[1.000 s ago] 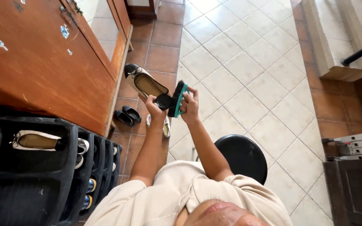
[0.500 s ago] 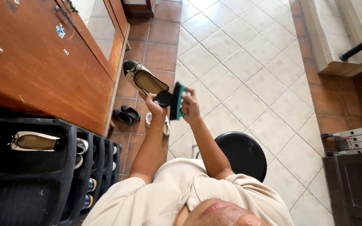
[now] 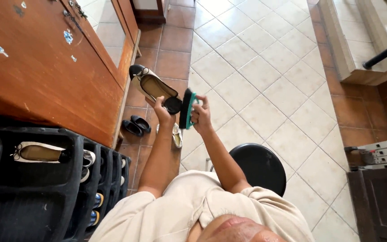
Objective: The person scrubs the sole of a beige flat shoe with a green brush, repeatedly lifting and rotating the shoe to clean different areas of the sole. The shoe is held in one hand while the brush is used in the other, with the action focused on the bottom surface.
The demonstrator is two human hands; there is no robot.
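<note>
My left hand point(image 3: 162, 113) grips the heel end of a cream flat shoe point(image 3: 152, 87) with a black toe and black heel, held up over the floor. Gripped in my right hand point(image 3: 201, 114) is a green-backed brush point(image 3: 186, 109) with black bristles, its bristles pressed against the shoe's black heel. Both arms stretch forward from my beige shirt.
A wooden cabinet point(image 3: 45, 62) stands at the left. A black shoe rack point(image 3: 41, 179) below it holds a matching cream shoe point(image 3: 39, 152). Small black shoes point(image 3: 136, 124) and a light shoe point(image 3: 177, 135) lie on the tiles. A black round stool point(image 3: 258, 166) sits under my right arm.
The brush has slid a little down and left along the shoe's heel, and both hands with the shoe have shifted slightly left.
</note>
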